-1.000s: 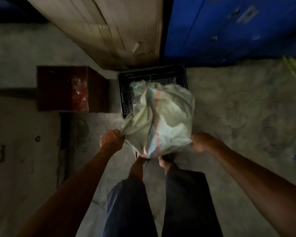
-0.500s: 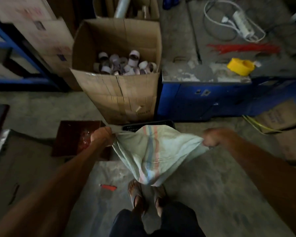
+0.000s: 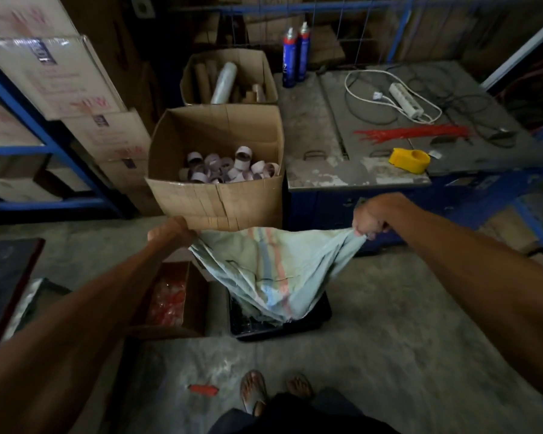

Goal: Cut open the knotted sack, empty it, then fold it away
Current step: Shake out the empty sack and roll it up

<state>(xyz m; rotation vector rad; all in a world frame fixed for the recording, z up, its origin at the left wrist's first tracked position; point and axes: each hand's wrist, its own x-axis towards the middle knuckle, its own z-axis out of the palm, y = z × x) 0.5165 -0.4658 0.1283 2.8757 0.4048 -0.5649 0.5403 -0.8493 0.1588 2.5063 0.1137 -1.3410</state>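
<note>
Head view: a person stands on a concrete floor (image 3: pixel 405 324), arms stretched forward, sandalled feet (image 3: pixel 275 391) at the bottom edge.
Left hand (image 3: pixel 170 233): fist closed on the left upper corner of the sack, just in front of the big cardboard box.
Right hand (image 3: pixel 369 219): fist closed on the right upper corner of the sack, in front of the blue cabinet.
Sack (image 3: pixel 273 270): pale woven cloth with blue and red stripes, stretched between the two hands; it sags limp, and its frayed lower end hangs into the crate.
Crate (image 3: pixel 318 319): black plastic, on the floor under the sack; what lies inside is too dark to tell.
Cardboard box (image 3: pixel 213 170): open, holding many short cardboard roll cores (image 3: pixel 232 167).
Second box (image 3: pixel 229 78): behind the first, with long tubes and a film roll.
Small box (image 3: pixel 173 296): left of the crate, with red contents.
Table (image 3: pixel 326 126): worn grey top carrying two spray cans (image 3: pixel 295 54), a white power strip (image 3: pixel 405 100), red cable ties (image 3: pixel 414 134) and a yellow tape dispenser (image 3: pixel 409 156).
Red object (image 3: pixel 203 389): small, on the floor left of the feet.
</note>
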